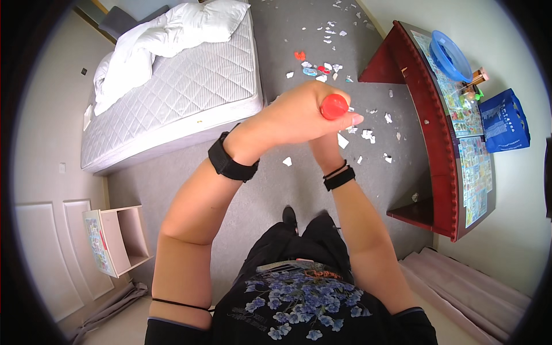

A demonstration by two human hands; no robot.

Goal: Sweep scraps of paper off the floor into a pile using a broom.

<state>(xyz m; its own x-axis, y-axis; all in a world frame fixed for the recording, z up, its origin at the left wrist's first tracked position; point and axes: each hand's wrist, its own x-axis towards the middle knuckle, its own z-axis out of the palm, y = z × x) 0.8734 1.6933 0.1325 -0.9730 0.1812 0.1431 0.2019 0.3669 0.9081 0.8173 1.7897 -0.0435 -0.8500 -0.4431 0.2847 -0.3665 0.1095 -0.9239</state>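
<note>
My left hand (pixel 302 110) is raised in front of me, its fingers wrapped around a handle with a rounded red end (pixel 334 107) that faces up at the camera. The thumb sticks out to the right, below that end. Beneath it, my right hand (pixel 324 144) is mostly covered by the left; its fingers, and whether they grip the same handle, cannot be seen. The rest of the handle is hidden too. Past my hands, torn scraps of white paper (pixel 368 135) are scattered over the grey floor, with a red scrap (pixel 299 55) and a blue wrapper (pixel 309 71) among them.
On the left stands a bed with a bare mattress (pixel 202 82) and a white duvet (pixel 172 30). Below it is a small open cabinet (pixel 133 237). A dark red desk (pixel 435 151) on the right holds a blue basin (pixel 450 56) and a blue bag (pixel 504 121). Curtains lie low at both sides.
</note>
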